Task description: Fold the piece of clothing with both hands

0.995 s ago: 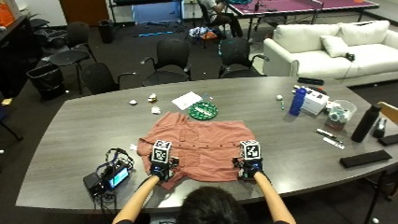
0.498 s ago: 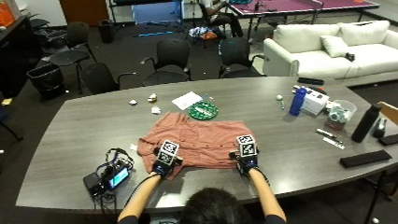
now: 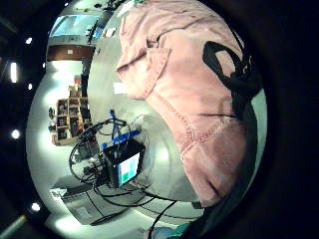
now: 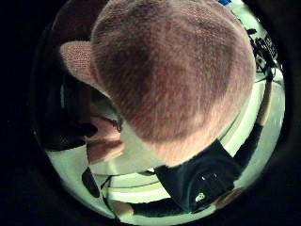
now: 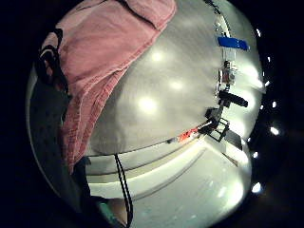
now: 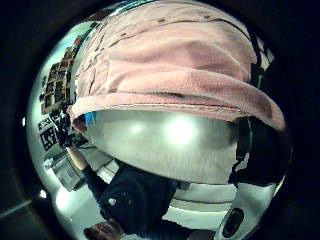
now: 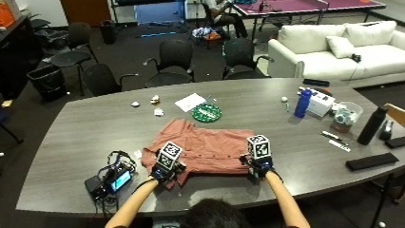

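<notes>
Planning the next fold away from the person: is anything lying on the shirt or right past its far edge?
Nothing lies on the pink shirt. The green round disc sits just beyond its far edge, beside the collar. Both hands, left hand and right hand, hold the near hem.

Left hand [image 7: 166,170]: covered by a black glove that ends at the wrist. Right hand [image 7: 258,166]: covered by a matching black glove, also ending at the wrist. Behind each grip the forearm is bare, with no sleeve reaching it. Upper body: a dark navy short-sleeved top [image 6: 131,198], seen in the right thumb side palm view, with a small pale mark on the chest. Head: dark hair [image 7: 208,216], at the lower edge of the outside view.
</notes>
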Demonstrator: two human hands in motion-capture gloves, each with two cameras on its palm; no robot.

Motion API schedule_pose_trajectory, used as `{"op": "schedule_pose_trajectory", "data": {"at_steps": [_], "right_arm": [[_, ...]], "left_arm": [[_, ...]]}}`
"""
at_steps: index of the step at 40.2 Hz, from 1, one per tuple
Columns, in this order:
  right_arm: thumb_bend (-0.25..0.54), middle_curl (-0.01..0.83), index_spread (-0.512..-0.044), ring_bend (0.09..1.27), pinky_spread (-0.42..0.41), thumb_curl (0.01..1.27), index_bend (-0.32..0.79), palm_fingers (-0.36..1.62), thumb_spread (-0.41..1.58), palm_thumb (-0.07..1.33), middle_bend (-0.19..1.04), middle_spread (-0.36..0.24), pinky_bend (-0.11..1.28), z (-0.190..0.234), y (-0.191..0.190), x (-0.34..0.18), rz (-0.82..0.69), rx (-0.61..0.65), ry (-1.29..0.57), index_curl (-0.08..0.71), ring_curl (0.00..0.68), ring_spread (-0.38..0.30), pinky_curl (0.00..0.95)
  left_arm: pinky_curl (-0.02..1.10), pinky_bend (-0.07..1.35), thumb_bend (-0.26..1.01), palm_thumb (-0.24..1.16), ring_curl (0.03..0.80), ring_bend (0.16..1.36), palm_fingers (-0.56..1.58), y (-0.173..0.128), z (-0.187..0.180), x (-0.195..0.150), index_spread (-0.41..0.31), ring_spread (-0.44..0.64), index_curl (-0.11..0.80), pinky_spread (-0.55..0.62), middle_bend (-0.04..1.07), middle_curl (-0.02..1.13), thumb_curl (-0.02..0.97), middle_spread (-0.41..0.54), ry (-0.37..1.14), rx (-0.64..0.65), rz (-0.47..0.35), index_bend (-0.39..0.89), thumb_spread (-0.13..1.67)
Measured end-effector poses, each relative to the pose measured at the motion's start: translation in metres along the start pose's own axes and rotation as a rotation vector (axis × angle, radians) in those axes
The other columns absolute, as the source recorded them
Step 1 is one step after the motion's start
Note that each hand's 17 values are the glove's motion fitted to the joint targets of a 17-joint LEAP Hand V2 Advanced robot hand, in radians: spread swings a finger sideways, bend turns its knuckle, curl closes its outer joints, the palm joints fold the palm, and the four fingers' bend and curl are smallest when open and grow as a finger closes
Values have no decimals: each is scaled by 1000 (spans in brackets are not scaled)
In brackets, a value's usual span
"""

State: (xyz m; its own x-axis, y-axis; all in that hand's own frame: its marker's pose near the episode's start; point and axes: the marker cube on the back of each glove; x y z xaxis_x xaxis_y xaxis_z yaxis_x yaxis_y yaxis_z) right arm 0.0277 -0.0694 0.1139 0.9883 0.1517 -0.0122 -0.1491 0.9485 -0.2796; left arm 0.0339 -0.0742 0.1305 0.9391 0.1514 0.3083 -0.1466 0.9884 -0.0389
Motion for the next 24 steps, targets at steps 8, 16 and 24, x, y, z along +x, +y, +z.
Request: {"op": "schedule_pose_trajectory", "data": {"at_steps": [8,16,24], "right_arm": [[-9,568,-230,707,-346,531,150,1251,1129,1082,380,-201,662,-27,29,19,-157,167,96,390,507,-236,428],[-14,579,-231,712,-350,541,151,1247,1107,1075,381,-202,665,-115,64,21,-83,355,106,398,510,-236,428],[-11,588,-230,712,-351,549,153,1248,1104,1076,385,-203,661,-150,-27,22,18,340,21,406,510,-235,425]], "left_arm": [[451,484,152,690,435,626,1144,36,-43,-7,-224,-335,351,-332,420,525,356,-283,54,-28,77,138,1513],[453,467,126,678,438,626,1170,10,-109,-45,-227,-346,354,-335,418,534,361,-291,23,74,-33,133,1472],[454,453,101,678,439,616,1168,-80,-92,-71,-235,-353,356,-342,415,540,362,-297,72,-3,-176,134,1430]]}}
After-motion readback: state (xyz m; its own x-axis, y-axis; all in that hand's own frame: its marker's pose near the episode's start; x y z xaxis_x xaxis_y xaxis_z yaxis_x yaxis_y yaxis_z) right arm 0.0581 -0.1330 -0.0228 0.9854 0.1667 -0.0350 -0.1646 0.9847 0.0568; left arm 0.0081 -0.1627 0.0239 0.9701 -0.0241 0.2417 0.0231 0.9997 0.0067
